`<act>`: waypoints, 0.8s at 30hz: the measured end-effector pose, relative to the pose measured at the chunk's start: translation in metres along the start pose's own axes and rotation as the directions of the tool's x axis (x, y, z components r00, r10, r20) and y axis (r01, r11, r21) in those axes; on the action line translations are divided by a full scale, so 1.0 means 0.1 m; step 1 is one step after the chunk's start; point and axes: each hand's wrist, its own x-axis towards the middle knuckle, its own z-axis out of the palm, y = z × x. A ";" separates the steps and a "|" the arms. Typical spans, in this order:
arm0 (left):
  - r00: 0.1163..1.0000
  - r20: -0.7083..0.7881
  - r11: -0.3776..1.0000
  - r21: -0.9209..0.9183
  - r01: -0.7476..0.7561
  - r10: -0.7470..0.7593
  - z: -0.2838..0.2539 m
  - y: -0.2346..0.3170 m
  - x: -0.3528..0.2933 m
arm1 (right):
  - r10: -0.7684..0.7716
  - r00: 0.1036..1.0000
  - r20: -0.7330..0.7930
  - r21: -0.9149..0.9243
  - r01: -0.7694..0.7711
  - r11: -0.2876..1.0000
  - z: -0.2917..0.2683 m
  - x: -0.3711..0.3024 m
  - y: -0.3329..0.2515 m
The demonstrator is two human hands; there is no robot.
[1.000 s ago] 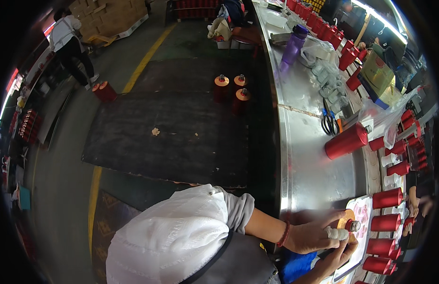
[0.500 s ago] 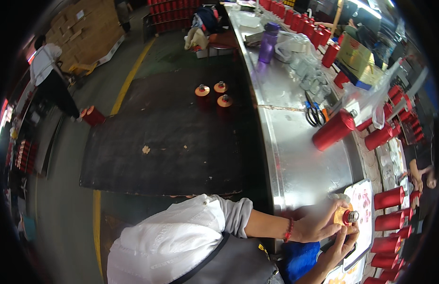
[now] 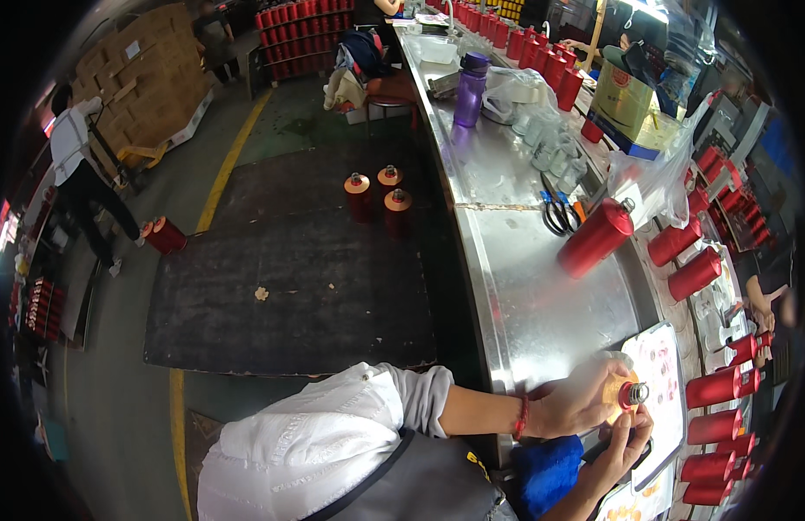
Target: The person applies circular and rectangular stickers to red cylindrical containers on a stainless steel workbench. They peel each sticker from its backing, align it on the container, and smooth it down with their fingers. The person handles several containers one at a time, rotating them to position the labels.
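Note:
Beside the metal bench's front edge, my left hand (image 3: 580, 404) is wrapped round a red metal canister (image 3: 626, 396). Its orange-gold top and threaded silver neck (image 3: 638, 393) face up toward me; most of its body is hidden by my hands. My right hand (image 3: 626, 445) is closed against the near edge of that top, fingertips and thumb together. Just behind the canister lies a white sheet with round printed labels (image 3: 659, 365), in a dark-edged tray. Another sheet with orange round labels (image 3: 637, 506) shows below my right hand. A plain red canister (image 3: 598, 236) stands farther along the bench.
Scissors (image 3: 559, 211), a purple bottle (image 3: 470, 91) and a yellow box (image 3: 632, 104) are farther up the bench. Several red canisters (image 3: 713, 386) line the right side. Orange-topped canisters (image 3: 357, 195) stand on the dark board at left. A person (image 3: 76, 165) walks by stacked cartons.
My view has shifted slightly, so the bench things appear a little lower and farther left. Both hands stay on the canister with nearly the same grip. The person at left has stepped.

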 end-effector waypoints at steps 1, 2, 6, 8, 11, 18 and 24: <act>0.999 0.039 1.000 0.008 0.022 -0.022 -0.01 0.01 0.02 | 0.010 1.000 -0.018 0.012 -0.010 1.000 0.03 0.00 -0.01; 0.994 0.099 0.999 -0.007 0.053 -0.052 -0.03 0.05 0.07 | 0.027 0.998 -0.065 0.010 -0.026 1.000 0.01 -0.03 -0.02; 0.987 0.155 0.978 -0.197 0.074 -0.043 0.02 -0.17 -0.02 | -0.061 0.998 -0.031 0.071 0.063 0.995 0.11 0.02 -0.04; 0.986 0.150 0.959 -0.261 0.108 -0.070 0.02 -0.22 0.00 | -0.012 0.993 -0.118 0.055 0.019 0.998 0.17 0.04 -0.04; 0.987 0.125 0.930 -0.342 0.136 -0.098 0.01 -0.22 -0.04 | -0.079 0.992 -0.101 -0.051 0.074 0.996 0.16 0.06 -0.07; 0.986 0.160 0.931 -0.353 0.096 -0.041 -0.01 -0.16 -0.01 | -0.071 0.992 -0.104 -0.093 0.061 0.994 0.10 0.01 -0.07; 0.984 0.164 0.931 -0.344 0.121 -0.068 -0.05 -0.33 0.12 | 0.067 0.996 -0.061 0.115 -0.060 0.992 0.10 0.25 -0.01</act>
